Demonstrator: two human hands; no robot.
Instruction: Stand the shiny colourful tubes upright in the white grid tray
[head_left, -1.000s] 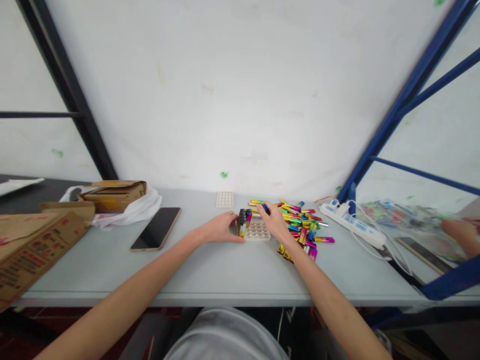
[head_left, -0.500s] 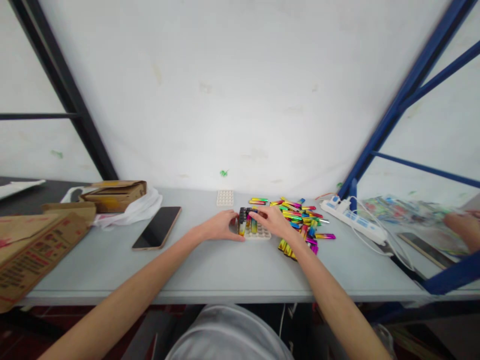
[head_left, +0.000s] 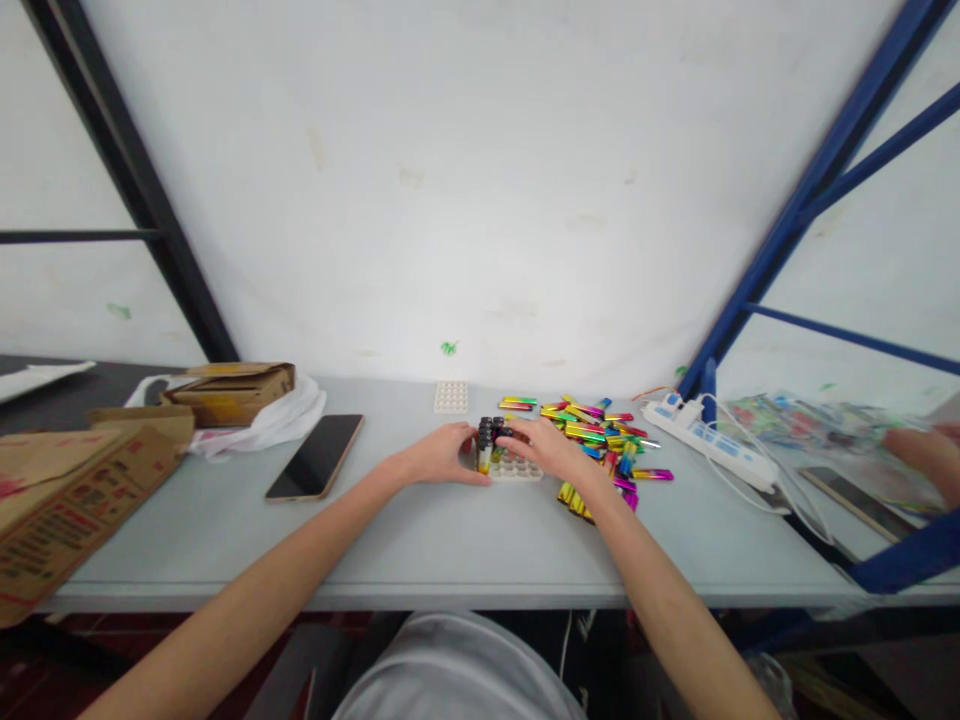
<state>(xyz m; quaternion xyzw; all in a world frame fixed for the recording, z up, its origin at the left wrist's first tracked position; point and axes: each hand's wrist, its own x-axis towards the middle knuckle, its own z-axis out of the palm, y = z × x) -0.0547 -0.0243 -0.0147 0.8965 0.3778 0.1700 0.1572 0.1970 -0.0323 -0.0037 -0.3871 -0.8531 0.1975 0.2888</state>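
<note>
A white tray with round holes point(head_left: 517, 470) lies on the grey table. Several black-topped lighters point(head_left: 484, 448) stand upright in its left part. My left hand point(head_left: 448, 456) curves around the left end of the tray, thumb and fingers apart on either side of it. My right hand point(head_left: 536, 444) is over the tray with its fingertips closed at the black top of a lighter beside the standing ones. To the right of the tray spreads a heap of shiny multicoloured lighters point(head_left: 592, 432).
A second holed tray point(head_left: 451, 397) lies near the wall. On the left are a phone point(head_left: 316, 457), a white bag point(head_left: 281, 425) and cardboard boxes point(head_left: 97, 480). A power strip point(head_left: 712, 440) lies right, beyond it another person's hand point(head_left: 926, 460).
The lighter under my right hand, upright with its yellow and blue body showing before, now sits lower and closer to the standing row. My left hand has hardly moved.
</note>
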